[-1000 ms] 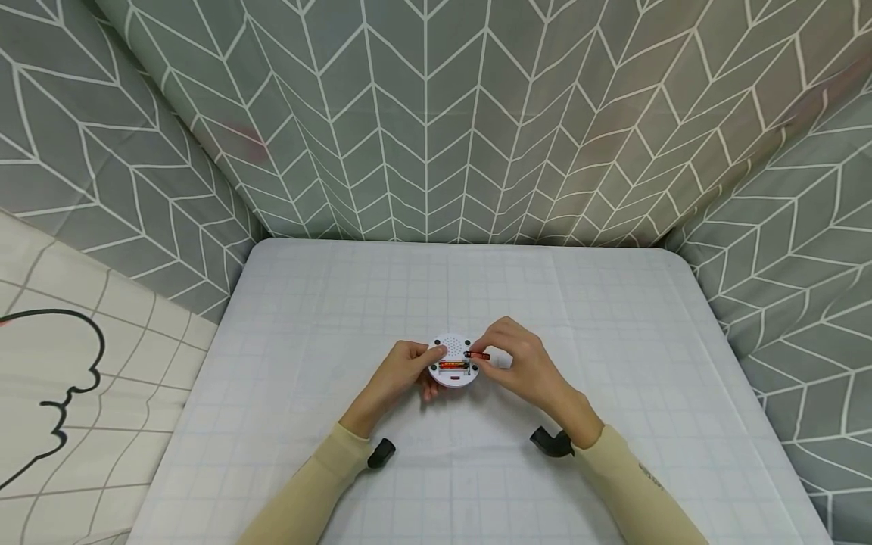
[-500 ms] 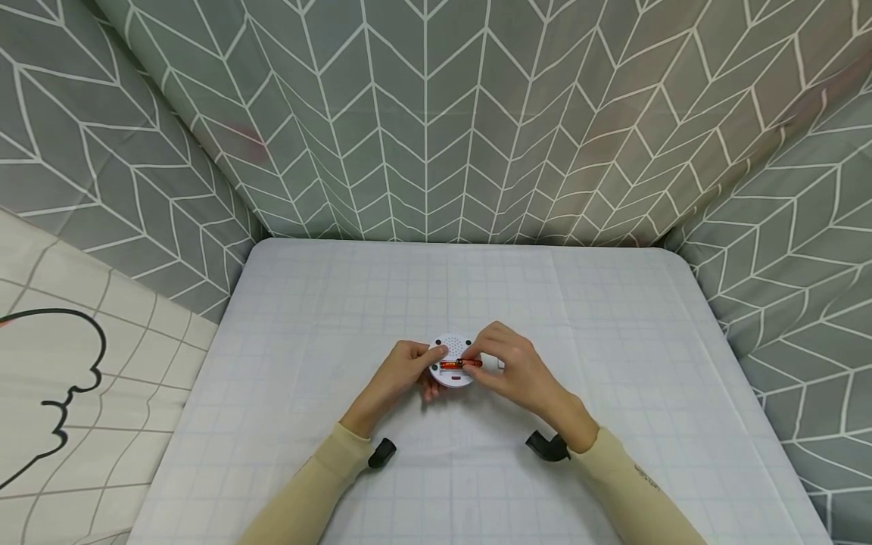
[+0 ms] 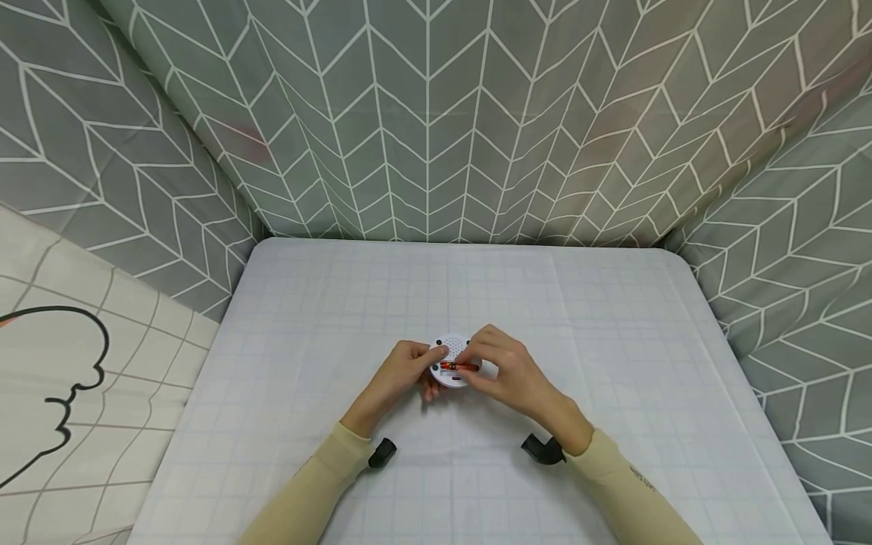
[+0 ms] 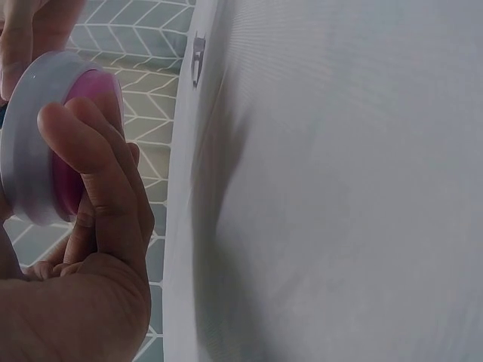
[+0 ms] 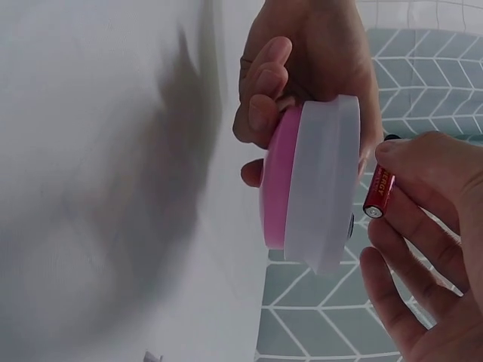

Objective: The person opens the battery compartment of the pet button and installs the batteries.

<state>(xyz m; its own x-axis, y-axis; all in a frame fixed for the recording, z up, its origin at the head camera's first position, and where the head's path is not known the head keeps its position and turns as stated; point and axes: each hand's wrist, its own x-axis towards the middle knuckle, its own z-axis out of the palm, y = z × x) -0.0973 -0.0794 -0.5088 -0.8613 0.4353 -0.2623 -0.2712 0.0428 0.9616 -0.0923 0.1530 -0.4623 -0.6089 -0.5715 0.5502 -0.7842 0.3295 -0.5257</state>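
A round white device [image 3: 451, 381] has a perforated back and an uncovered battery compartment in the head view. Its other side is pink, as both wrist views show on the device [image 5: 321, 188]. My left hand [image 3: 402, 369] holds it above the table, thumb on the back and fingers behind the pink side. A red battery [image 5: 379, 192] is pinched between the thumb and fingers of my right hand [image 3: 509, 367], right over the compartment. The right wrist view shows a small gap between this battery and the device. A red battery in the compartment is partly hidden by the right fingers.
The table [image 3: 341, 303] wears a white gridded cloth. A small clip [image 4: 198, 59] sits at its edge in the left wrist view. Black curved pieces [image 3: 382, 453] stick out by both wrists. Patterned grey curtains [image 3: 450, 151] hang behind and beside the table.
My right hand has moved slightly left and down with the battery, bringing it from beside the device to over the compartment. The left hand and device have hardly moved.
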